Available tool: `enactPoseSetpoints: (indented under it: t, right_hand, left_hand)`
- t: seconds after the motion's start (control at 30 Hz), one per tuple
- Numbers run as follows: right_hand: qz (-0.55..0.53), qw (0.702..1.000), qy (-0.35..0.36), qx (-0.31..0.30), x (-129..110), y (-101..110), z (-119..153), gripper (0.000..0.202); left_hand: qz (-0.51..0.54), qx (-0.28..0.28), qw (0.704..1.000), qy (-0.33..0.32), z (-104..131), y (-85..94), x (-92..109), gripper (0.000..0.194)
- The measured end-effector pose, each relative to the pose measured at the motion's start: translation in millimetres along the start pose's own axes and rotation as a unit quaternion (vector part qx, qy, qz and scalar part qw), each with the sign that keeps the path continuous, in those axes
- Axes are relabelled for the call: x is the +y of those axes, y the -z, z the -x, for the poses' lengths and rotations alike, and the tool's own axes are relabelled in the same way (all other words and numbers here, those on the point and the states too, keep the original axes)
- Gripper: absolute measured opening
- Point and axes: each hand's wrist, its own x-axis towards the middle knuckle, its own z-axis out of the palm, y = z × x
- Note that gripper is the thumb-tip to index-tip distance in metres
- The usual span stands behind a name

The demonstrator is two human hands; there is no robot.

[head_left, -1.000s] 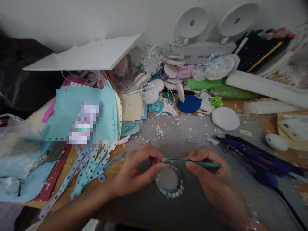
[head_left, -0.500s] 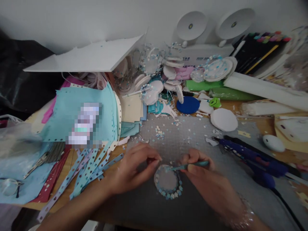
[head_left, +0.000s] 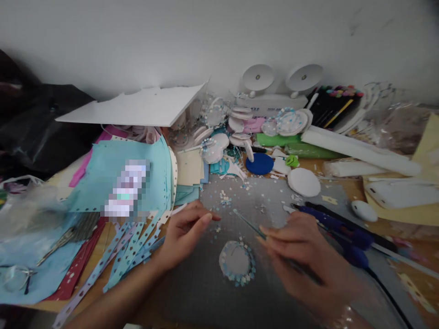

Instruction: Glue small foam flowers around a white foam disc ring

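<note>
My right hand (head_left: 302, 251) is closed around slim teal tweezers (head_left: 249, 224), held like a pen. Their tip points up and left, close to the mat, beside loose paper flowers (head_left: 225, 198). Whether something tiny sits at the tip is too small to tell. My left hand (head_left: 187, 233) hovers left of that tip, thumb and forefinger stretched out, nothing visible in them. Between and below both hands, a round pale disc (head_left: 236, 258) lies on the grey mat (head_left: 202, 292). Small blue and white flowers line its edge, most densely at the lower right.
A dark blue glue gun (head_left: 343, 233) with a cord lies to the right. Punched paper strips (head_left: 126, 246) and a phone (head_left: 126, 187) are at left. White discs (head_left: 304, 182), a blue oval (head_left: 259, 163) and decorated pieces crowd the back under a white board (head_left: 137, 105).
My right hand has drawn the tweezers away from the disc, and their tip now points up and left toward the loose flowers. My left hand has moved left. The view has tilted up.
</note>
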Motion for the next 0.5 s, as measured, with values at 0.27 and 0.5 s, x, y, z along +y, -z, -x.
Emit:
enactPoseSetpoints:
  t: [0.27, 0.5]
  right_hand:
    - [0.184, 0.948, 0.256, -0.045, -30, -40, -5, 0.027]
    - [0.135, 0.981, 0.135, -0.033, -22, -32, 8, 0.028]
  left_hand:
    - [0.128, -0.099, 0.982, 0.095, 9, -6.9, 9, 0.044]
    - [0.165, -0.024, 0.972, 0.164, 12, -8.6, -8, 0.037]
